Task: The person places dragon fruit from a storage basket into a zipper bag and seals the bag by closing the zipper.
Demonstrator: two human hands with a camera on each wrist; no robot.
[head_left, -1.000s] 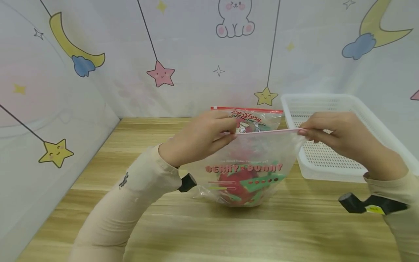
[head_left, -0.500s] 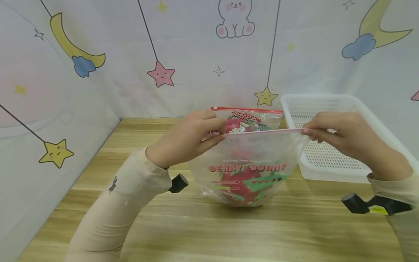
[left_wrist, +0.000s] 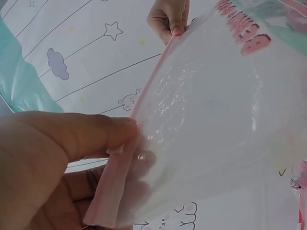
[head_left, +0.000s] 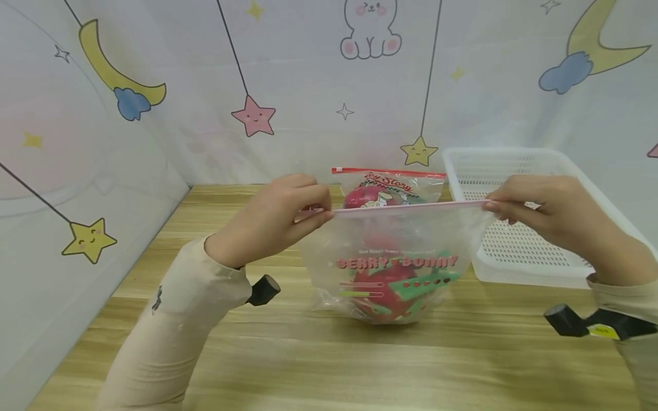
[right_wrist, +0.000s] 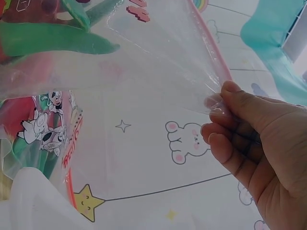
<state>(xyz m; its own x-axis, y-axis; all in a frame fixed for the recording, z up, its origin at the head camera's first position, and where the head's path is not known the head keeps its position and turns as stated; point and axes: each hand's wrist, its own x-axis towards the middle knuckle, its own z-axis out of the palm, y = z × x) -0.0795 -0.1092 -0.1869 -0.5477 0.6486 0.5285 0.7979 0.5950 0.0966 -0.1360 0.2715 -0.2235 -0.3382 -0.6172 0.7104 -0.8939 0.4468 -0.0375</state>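
Observation:
A clear zip bag [head_left: 329, 268] printed "Berry Bunny" stands upright on the table, a red and green fruit-like thing [head_left: 377, 291] showing through it. Along its top runs a pink zip strip [head_left: 411, 205], stretched nearly level. My left hand [head_left: 277, 214] pinches this strip toward its left end between thumb and fingers; in the left wrist view the thumb [left_wrist: 96, 134] presses on the strip's outside. At the right corner my right hand [head_left: 545, 217] pinches the bag's top, also seen in the right wrist view, where thumb and forefinger meet on the film.
Behind the bag stands another clear zip bag [head_left: 424, 191] with a red strip and "Toy Story" print, a red thing inside. A white plastic basket [head_left: 529, 274] sits to the right, partly behind my right hand. A printed curtain [head_left: 308, 74] backs the wooden table [head_left: 360, 371].
My left hand has slid leftward along the pink zip strip, still pinching it. My right hand and the bag have shifted slightly right, and more of the rear bag shows.

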